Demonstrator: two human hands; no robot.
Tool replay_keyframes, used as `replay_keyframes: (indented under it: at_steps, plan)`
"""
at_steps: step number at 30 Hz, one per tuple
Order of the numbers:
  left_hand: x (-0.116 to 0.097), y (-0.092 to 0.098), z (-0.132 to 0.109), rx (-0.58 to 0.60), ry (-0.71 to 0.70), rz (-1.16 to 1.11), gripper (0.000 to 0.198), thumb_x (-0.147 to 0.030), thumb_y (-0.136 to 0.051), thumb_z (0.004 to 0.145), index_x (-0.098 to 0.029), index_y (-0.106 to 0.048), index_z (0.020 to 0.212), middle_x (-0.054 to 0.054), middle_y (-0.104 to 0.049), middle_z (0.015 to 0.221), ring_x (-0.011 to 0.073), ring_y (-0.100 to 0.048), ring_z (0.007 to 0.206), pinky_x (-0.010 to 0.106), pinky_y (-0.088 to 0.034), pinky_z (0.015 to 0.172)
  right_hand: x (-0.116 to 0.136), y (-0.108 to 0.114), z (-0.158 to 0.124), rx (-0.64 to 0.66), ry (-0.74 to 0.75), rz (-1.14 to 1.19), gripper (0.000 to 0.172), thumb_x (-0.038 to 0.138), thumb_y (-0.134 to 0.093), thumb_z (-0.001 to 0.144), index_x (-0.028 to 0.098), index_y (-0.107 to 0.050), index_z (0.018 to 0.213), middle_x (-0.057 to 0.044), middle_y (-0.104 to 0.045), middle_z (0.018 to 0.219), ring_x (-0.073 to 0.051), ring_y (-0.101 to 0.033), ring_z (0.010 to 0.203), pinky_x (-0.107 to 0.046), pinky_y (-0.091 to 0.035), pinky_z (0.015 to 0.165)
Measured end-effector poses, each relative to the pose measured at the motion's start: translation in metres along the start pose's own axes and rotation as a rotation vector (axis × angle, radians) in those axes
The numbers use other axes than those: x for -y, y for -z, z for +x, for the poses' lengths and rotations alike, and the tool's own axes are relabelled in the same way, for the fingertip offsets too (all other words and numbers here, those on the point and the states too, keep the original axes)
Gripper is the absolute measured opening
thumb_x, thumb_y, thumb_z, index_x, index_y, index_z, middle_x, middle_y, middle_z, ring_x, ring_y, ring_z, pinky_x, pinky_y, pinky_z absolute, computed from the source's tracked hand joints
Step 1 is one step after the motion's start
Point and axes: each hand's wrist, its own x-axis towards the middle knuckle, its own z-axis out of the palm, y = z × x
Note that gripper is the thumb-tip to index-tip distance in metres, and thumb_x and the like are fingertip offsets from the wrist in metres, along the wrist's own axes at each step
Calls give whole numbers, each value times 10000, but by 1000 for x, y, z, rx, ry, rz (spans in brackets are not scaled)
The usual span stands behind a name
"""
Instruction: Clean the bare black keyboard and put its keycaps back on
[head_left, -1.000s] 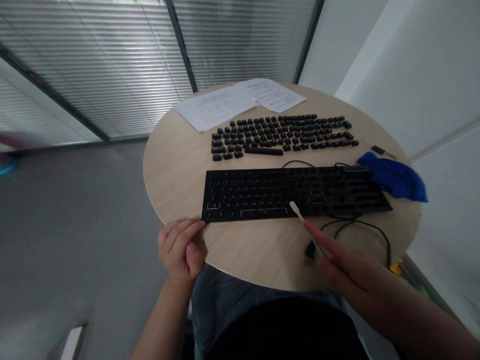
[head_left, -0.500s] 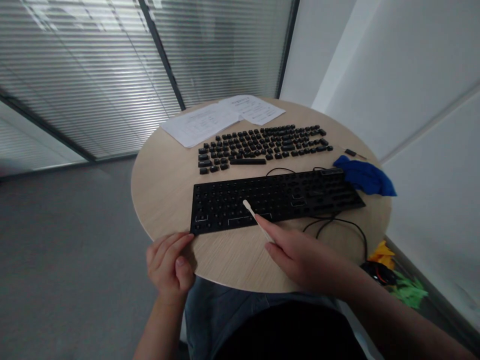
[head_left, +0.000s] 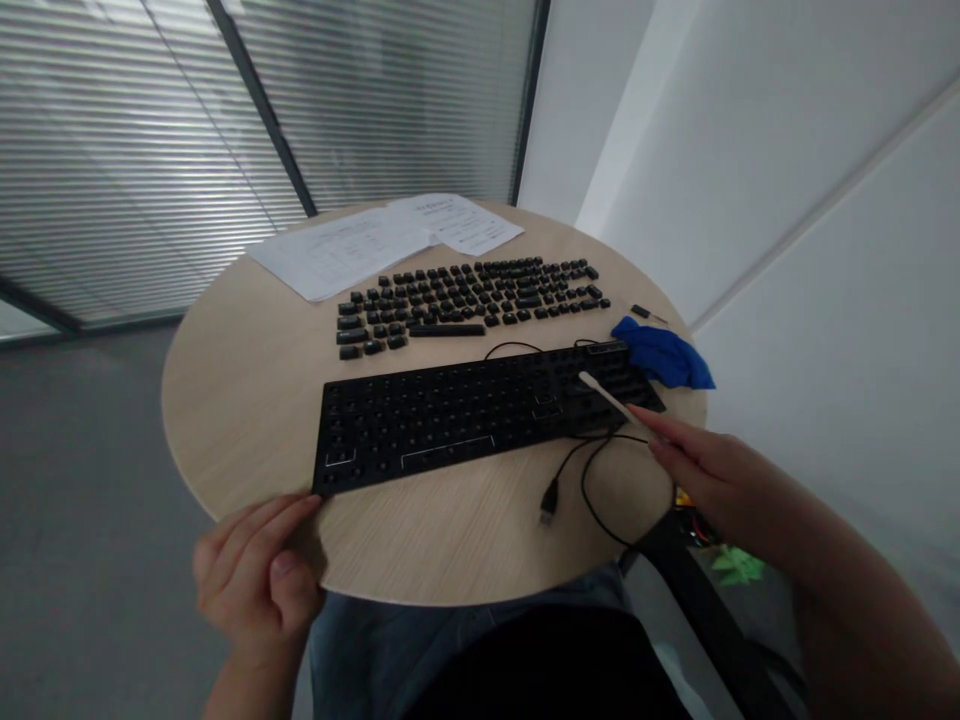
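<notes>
Black keyboard base (head_left: 450,420) shows bare switch sockets, white-tipped swab (head_left: 606,396) over its right end.

Bare black keyboard (head_left: 450,420) flat, white swab (head_left: 604,395) tilted above

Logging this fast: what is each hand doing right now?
Left hand: open, holding nothing, fingertips at the near left corner of the keyboard.
Right hand: closed on a swab, tip over the keyboard's right end.
</notes>
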Motion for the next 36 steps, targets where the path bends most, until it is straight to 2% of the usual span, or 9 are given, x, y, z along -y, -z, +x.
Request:
replay_keyframes:
  at_steps: [4, 7, 11, 15, 21, 26, 30, 32, 36]
  plan:
    - [4, -1, 1, -13, -10, 6, 381, -346, -407, 956, -211, -750, 1050, 106, -761, 929, 302, -708, 880, 514, -510, 838, -25, 7, -6, -104, -56, -98, 473, 379, -432, 1036, 192, -685, 1390, -104, -813, 1063, -293, -782, 957, -390, -610, 817]
    - [4, -1, 2, -6, 0, 18, 390, -378, -401, 953, -236, -749, 1056, 93, -760, 940, 309, -715, 880, 529, -514, 842, -30, 4, -8, -110, -48, -77, 452, 368, -445, 1032, 188, -711, 1350, -93, -820, 979, -278, -784, 859, -361, -601, 745]
    - [2, 1, 3, 5, 13, 35, 395, -400, -387, 961, -262, -745, 1054, 79, -761, 937, 313, -724, 891, 537, -515, 847, -24, -6, -9, -98, 31, 4, 456, 346, -425, 1042, 202, -676, 1395, -113, -801, 1127, -280, -778, 992, -371, -607, 835]
    - [0, 3, 2, 11, 36, 60, 410, -412, -370, 970, -268, -742, 1066, 81, -762, 966, 319, -712, 923, 552, -510, 869, -18, -15, -6, -32, 39, 28, 498, 379, -381, 1061, 209, -617, 1465, -138, -777, 1204, -315, -756, 1084, -451, -606, 902]
    - [1, 7, 1, 26, 59, 68, 412, -457, -381, 955, -274, -742, 1030, 85, -755, 947, 322, -700, 917, 547, -507, 858, -12, -19, 0, 51, 65, 34, 546, 362, -335, 1070, 250, -476, 1586, -129, -805, 1045, -302, -784, 931, -459, -625, 825]
    - [0, 13, 5, 82, 57, 69, 378, -446, -430, 929, -271, -750, 1025, 84, -760, 949, 318, -708, 910, 528, -511, 872, -12, -19, 1, 130, 57, 40, 536, 358, -309, 1071, 306, -503, 1568, -101, -806, 943, -287, -785, 831, -449, -638, 779]
    - [-13, 22, 18, 132, 84, 66, 356, -416, -455, 894, -285, -764, 1011, 89, -765, 962, 330, -707, 923, 539, -498, 901, -13, -20, -4, 135, 63, 12, 541, 355, -335, 1059, 323, -485, 1578, -92, -805, 894, -284, -777, 746, -448, -650, 737]
    - [-24, 27, 27, 155, 100, 106, 299, -393, -536, 849, -305, -768, 1017, 87, -765, 969, 336, -688, 936, 555, -478, 930, -12, -19, -9, 124, 78, 19, 555, 333, -364, 1039, 324, -476, 1583, -85, -805, 880, -284, -776, 732, -441, -656, 718]
    - [-50, 30, 49, 301, 45, 39, 430, -342, -603, 806, -366, -734, 1215, 97, -753, 1038, 356, -680, 919, 579, -482, 889, -10, -12, -15, 89, 106, 77, 552, 325, -404, 1004, 320, -545, 1538, -86, -815, 927, -292, -783, 749, -421, -667, 669]
